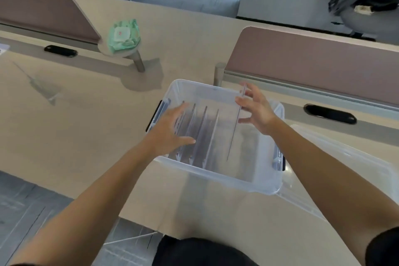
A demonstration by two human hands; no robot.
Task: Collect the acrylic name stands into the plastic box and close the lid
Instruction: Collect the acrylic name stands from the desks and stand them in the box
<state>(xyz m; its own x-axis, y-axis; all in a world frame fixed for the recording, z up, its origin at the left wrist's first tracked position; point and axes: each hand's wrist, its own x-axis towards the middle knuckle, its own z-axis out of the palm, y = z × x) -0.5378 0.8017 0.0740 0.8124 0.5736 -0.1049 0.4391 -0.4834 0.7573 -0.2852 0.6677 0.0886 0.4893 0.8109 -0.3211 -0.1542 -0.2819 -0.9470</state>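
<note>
A clear plastic box (218,176) stands open on the beige desk near its front edge. Several acrylic name stands (203,129) sit upright in its left half. My left hand (170,129) reaches in with straight fingers and rests against the leftmost stands. Over the box's right half, my right hand (257,110) holds one more acrylic stand (234,131), seen edge-on, between thumb and fingers, with its lower end down in the box. The translucent lid (349,157) lies on the desk just right of the box, partly under my right forearm.
A green wipes pack (124,35) sits on a small round shelf at the back left. Mauve desk dividers (313,54) rise behind the box and at the far left. Black cable slots (329,113) are set in the desk. The desk's front edge runs just below the box.
</note>
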